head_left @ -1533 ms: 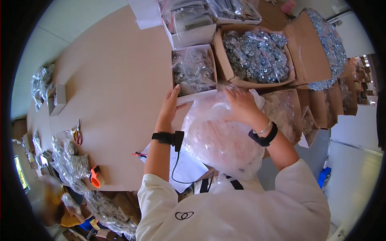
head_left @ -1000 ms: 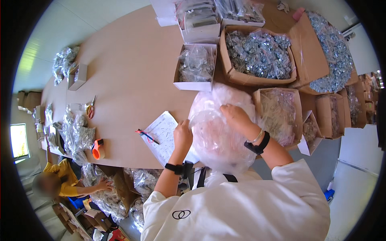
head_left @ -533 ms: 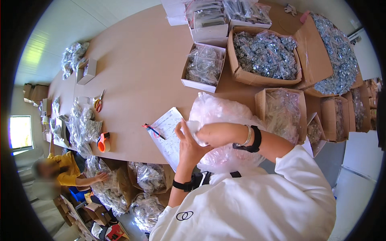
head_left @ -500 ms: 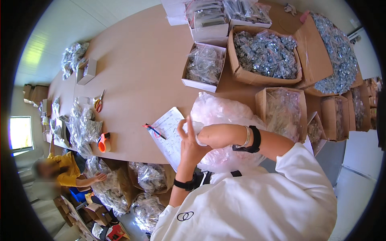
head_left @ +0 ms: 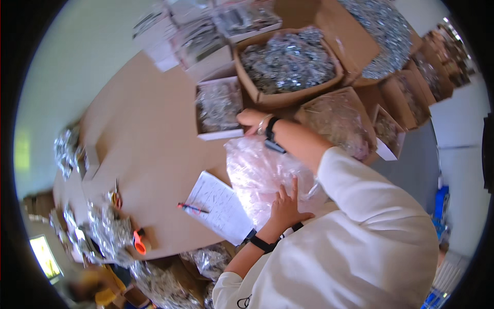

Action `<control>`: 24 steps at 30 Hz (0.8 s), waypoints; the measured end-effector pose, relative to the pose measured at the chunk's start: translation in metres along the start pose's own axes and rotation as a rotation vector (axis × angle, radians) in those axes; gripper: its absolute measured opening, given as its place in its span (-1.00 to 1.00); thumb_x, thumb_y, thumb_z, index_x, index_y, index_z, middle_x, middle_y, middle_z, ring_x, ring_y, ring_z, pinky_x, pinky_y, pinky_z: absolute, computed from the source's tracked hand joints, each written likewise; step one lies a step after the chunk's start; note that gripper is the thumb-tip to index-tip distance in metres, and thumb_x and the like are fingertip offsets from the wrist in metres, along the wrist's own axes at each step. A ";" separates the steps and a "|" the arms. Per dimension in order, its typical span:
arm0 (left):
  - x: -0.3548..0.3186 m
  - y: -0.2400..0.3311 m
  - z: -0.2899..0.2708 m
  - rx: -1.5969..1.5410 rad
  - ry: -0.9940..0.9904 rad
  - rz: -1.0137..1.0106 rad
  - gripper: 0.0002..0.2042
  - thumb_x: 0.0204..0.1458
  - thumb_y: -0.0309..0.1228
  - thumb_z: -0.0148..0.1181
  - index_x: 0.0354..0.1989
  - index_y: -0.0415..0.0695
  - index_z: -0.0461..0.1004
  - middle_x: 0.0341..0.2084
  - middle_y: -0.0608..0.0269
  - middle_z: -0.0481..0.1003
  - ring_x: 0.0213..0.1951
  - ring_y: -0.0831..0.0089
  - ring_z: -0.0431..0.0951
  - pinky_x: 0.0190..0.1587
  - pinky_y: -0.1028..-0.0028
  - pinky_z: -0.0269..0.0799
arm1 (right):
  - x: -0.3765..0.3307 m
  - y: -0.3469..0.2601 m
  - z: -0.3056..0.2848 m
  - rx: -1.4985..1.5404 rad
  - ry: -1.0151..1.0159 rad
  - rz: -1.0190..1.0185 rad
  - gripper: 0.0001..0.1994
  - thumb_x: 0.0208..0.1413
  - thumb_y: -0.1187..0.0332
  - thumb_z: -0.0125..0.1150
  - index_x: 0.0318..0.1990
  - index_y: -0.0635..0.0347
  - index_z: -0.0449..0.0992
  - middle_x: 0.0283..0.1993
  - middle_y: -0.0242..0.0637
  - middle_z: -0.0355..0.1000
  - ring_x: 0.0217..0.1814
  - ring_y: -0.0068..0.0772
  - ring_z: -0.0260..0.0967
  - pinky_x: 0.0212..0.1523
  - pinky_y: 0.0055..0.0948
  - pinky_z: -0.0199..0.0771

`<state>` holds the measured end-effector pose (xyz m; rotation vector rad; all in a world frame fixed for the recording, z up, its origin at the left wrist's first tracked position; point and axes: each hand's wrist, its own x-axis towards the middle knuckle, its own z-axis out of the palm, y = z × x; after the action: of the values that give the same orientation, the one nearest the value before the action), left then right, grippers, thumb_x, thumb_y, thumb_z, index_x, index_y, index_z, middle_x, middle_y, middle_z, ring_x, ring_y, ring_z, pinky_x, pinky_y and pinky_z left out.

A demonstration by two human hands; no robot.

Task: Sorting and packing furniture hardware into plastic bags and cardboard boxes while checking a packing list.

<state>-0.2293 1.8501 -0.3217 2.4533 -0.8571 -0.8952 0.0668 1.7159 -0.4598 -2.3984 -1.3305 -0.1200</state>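
My left hand (head_left: 286, 208) lies with its fingers spread on a large clear plastic bag (head_left: 254, 167) of pinkish packets, in front of me. Farther off, my right hand (head_left: 251, 119) is at the near right corner of a small white box (head_left: 220, 135) holding clear bags of small metal parts. Its fingers point left at the box wall and are partly hidden and blurred, so a grip cannot be made out. Left of the plastic bag is a printed sheet (head_left: 218, 206) with a pen (head_left: 193, 208) on it.
A big carton (head_left: 267, 99) of bagged metal parts stands behind the white box. To the right are a carton (head_left: 363, 121) of clear bags and several more boxes. Orange tape dispenser (head_left: 139, 241), scissors (head_left: 116, 197) and plastic bags (head_left: 105, 221) lie left. A blurred person (head_left: 98, 286) is lower left.
My hands were together over the plastic bag; now the right has reached away to the white box and the left rests spread on the bag. The view has turned and shifted right.
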 end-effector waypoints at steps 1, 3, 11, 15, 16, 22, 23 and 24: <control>0.002 -0.004 0.009 0.136 0.098 -0.004 -0.01 -0.15 -0.05 0.29 0.38 -0.11 -0.20 -0.02 -0.40 0.20 -0.13 -0.19 0.43 -0.11 0.12 0.45 | 0.020 -0.008 0.010 0.021 -0.160 0.118 -0.62 0.11 0.18 0.12 -0.35 0.46 0.43 -0.41 -0.03 0.41 -0.38 0.01 0.50 -0.52 -0.11 0.49; 0.023 -0.028 0.047 0.216 0.102 -0.071 -0.06 -0.16 -0.16 0.29 0.38 -0.07 -0.17 -0.05 -0.31 0.23 -0.21 -0.09 0.48 -0.22 0.20 0.50 | 0.057 -0.046 0.016 0.740 -0.088 0.757 -0.77 0.09 0.39 0.04 -0.29 0.48 0.41 -0.30 0.04 0.41 -0.30 0.09 0.50 -0.43 -0.12 0.57; 0.013 -0.041 0.005 -0.176 0.373 -0.013 -0.70 -0.26 -0.63 0.02 -0.29 -0.16 0.52 -0.39 0.03 0.47 -0.42 0.02 0.53 -0.35 0.20 0.48 | 0.003 -0.060 -0.022 1.256 0.263 0.762 -0.84 0.05 0.55 0.00 -0.30 0.56 0.39 -0.21 0.01 0.41 -0.28 -0.07 0.51 -0.19 -0.20 0.62; -0.016 -0.035 -0.033 -0.395 0.557 -0.046 -0.71 -0.33 -0.70 -0.02 -0.38 -0.22 0.52 -0.41 0.04 0.49 -0.41 0.00 0.51 -0.33 0.25 0.44 | -0.019 -0.064 -0.018 1.753 0.301 1.183 -0.68 -0.03 0.65 -0.20 -0.11 0.64 0.31 -0.09 0.20 0.35 -0.17 0.25 0.45 -0.23 -0.09 0.64; -0.022 -0.035 -0.046 -0.435 0.611 -0.051 -0.71 -0.37 -0.73 -0.01 -0.40 -0.25 0.51 -0.46 0.04 0.46 -0.42 0.00 0.50 -0.36 0.32 0.42 | -0.021 -0.061 -0.016 1.729 0.261 1.249 -0.68 -0.04 0.66 -0.22 -0.11 0.66 0.31 -0.10 0.21 0.35 -0.18 0.26 0.45 -0.24 -0.10 0.64; -0.066 -0.028 -0.142 -0.472 0.722 0.039 -0.83 -0.41 -0.60 0.20 -0.53 -0.29 0.43 -0.60 0.15 0.33 -0.55 0.24 0.40 -0.48 0.48 0.25 | -0.012 -0.049 -0.035 1.567 0.100 1.252 -0.72 0.13 0.55 -0.10 -0.13 0.75 0.30 -0.12 0.17 0.39 -0.24 0.12 0.49 -0.23 -0.15 0.65; -0.077 -0.027 -0.153 -0.515 0.771 0.024 -0.84 -0.36 -0.53 0.23 -0.55 -0.29 0.42 -0.61 0.21 0.31 -0.55 0.35 0.39 -0.49 0.49 0.23 | -0.008 -0.050 -0.042 1.565 0.068 1.259 -0.71 0.19 0.50 -0.12 -0.14 0.72 0.32 -0.12 0.15 0.38 -0.25 0.09 0.49 -0.27 -0.15 0.67; -0.084 -0.028 -0.161 -0.376 0.926 0.071 -0.87 -0.28 -0.45 0.20 -0.59 -0.26 0.42 -0.62 0.27 0.31 -0.55 0.42 0.37 -0.50 0.46 0.22 | -0.009 -0.049 -0.044 1.570 0.074 1.257 -0.71 0.19 0.50 -0.12 -0.14 0.72 0.32 -0.12 0.15 0.38 -0.25 0.09 0.49 -0.27 -0.15 0.67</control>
<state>-0.1599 1.9501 -0.1836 2.1123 -0.3766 0.1461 0.0264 1.7152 -0.4072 -1.2833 0.3902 0.8162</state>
